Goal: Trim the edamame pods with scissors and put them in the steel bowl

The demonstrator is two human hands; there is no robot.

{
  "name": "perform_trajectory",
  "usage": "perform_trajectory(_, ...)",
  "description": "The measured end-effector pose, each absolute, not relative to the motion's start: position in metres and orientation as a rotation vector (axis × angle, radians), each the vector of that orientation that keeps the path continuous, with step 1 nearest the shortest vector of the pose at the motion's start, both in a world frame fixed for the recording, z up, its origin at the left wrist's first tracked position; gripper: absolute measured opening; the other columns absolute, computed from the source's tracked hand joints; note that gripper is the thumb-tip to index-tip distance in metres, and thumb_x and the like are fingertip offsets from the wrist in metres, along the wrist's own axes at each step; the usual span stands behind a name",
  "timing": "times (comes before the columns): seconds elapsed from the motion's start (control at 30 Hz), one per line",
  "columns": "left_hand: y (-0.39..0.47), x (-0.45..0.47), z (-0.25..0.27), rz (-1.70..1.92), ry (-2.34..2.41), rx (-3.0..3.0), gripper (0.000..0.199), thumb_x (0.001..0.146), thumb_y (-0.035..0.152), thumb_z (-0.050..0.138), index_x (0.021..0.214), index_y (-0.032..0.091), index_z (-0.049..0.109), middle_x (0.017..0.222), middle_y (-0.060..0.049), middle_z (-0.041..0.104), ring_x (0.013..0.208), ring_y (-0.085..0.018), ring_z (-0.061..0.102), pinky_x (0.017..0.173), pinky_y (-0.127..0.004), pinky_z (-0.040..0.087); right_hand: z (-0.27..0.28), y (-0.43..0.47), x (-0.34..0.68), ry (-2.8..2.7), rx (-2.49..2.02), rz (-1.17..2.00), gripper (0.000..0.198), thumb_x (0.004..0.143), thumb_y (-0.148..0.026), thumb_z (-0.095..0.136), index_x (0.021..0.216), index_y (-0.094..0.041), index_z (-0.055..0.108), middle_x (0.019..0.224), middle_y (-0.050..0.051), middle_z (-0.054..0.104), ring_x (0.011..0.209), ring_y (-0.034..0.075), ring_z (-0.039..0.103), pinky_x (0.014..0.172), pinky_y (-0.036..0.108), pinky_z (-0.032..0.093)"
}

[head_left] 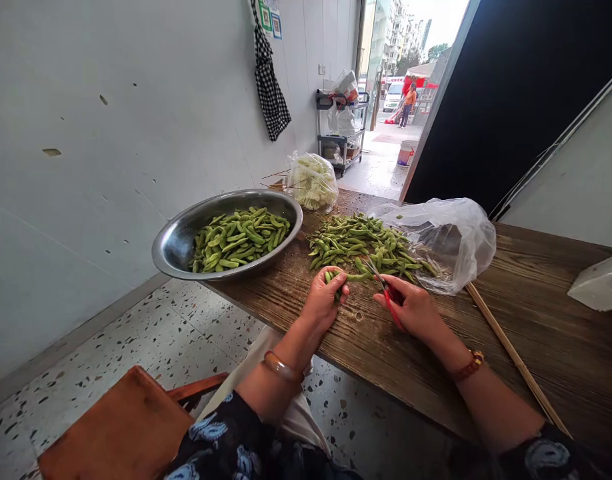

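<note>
My left hand [327,295] is closed around a few green edamame pods, and one pod [357,277] sticks out from its fingertips to the right. Red-handled scissors [391,303] sit in my right hand [411,308], their blades pointing up and left, close to the end of that pod. Whether the blades touch it I cannot tell. Just beyond both hands lies a loose pile of edamame pods [361,237] on the wooden table [346,347]. To the left, a wide steel basin [173,248] holds many more pods [241,237].
Behind the pile stands a clear bag of pale green vegetable [313,183]. A crumpled plastic bag [456,240] and thin wooden sticks [516,357] lie on the right, with a translucent container [601,281] farther over. An orange-brown stool [119,427] is at lower left.
</note>
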State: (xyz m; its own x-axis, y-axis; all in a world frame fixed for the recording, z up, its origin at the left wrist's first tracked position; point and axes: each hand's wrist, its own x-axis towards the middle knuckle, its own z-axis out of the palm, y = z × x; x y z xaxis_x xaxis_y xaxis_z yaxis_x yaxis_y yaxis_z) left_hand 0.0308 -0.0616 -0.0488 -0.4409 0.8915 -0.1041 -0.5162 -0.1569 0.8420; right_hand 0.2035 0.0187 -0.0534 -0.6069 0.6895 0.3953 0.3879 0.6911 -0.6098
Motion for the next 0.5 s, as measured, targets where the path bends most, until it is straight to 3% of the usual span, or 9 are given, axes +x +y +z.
perform_trajectory(0.23,-0.063,0.0292,-0.0504,1.792,0.992,0.485,0.039,0.061,0.028,0.079,0.083,0.017,0.049,0.056,0.007,0.05,0.047,-0.005,0.046,0.041,-0.016,0.028,-0.0573,0.0188,0.2034,-2.353,-0.739,0.679,0.044,0.083,-0.046,0.06,0.115,-0.016,0.063,0.072,0.002,0.06,0.063,0.016,0.054,0.061,0.029,0.047)
perform_trajectory(0.5,-0.0642,0.0363,-0.0502,1.727,1.084,0.637,0.037,0.065,0.034,0.076,0.083,0.017,0.05,0.056,0.007,0.05,0.045,-0.005,0.044,0.04,-0.017,0.028,-0.0572,0.0172,0.203,-2.357,-0.713,0.691,0.044,0.083,-0.045,0.06,0.116,-0.016,0.061,0.075,0.002,0.062,0.065,0.017,0.055,0.062,0.029,0.047)
